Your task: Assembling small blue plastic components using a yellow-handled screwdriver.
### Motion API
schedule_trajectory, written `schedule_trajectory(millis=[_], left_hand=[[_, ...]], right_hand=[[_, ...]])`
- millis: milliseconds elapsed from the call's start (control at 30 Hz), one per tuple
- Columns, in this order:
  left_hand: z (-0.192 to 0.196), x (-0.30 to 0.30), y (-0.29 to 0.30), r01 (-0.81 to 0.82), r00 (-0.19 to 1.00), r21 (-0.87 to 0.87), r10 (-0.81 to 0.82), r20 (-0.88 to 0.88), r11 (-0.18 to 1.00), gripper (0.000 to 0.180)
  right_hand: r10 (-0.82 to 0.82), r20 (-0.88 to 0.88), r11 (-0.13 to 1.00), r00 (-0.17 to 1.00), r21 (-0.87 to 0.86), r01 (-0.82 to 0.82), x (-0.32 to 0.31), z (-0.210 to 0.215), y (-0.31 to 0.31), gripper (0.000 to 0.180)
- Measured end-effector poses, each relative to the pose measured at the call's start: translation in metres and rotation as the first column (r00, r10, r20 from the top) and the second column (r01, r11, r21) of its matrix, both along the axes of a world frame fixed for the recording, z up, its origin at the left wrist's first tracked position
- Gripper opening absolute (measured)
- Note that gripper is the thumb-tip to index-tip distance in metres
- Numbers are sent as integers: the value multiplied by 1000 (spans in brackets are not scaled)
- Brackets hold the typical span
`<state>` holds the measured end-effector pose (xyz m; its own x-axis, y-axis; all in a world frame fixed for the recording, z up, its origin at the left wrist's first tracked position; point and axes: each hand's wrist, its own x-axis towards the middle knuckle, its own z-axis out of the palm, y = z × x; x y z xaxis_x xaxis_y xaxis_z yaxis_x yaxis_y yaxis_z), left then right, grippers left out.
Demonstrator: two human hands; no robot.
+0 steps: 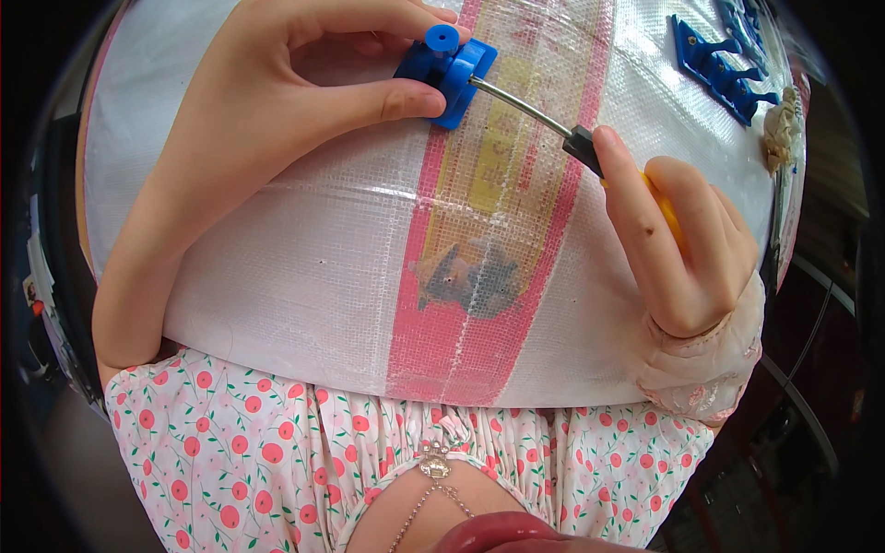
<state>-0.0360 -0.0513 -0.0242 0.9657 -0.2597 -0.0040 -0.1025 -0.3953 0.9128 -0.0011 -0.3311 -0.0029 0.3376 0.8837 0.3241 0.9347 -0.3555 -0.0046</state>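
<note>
Near the far edge of the work surface, my left hand (267, 106) grips a blue plastic part (472, 66) between thumb and fingers. The part has a flat base, a ring-like section and a round knob on top. Wrapped around the handle of a screwdriver (527, 109) is my right hand (693, 244), its index finger stretched along the handle. That handle is black and yellow, mostly hidden by my fingers. The metal shaft slants up to the left, and its tip meets the right side of the blue part's ring; whether a screw sits there is hidden.
A white woven plastic sheet (286, 272) with a pink-edged printed band covers the surface. At the far right lie more blue plastic parts (717, 72) with small posts. Beside them, near the right edge, is a crumpled beige item (782, 131). Dark cabinets (784, 369) stand beyond.
</note>
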Motion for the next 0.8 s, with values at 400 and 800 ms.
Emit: schedule_trajectory(millis=[400, 800], left_hand=[[11, 3, -3, -25, 995, 11, 26, -98, 1000, 36], [8, 7, 0, 30, 997, 30, -28, -68, 999, 32]], right_hand=[[78, -292, 996, 953, 66, -62, 20, -1, -7, 47], [37, -232, 999, 972, -14, -41, 11, 16, -3, 48]])
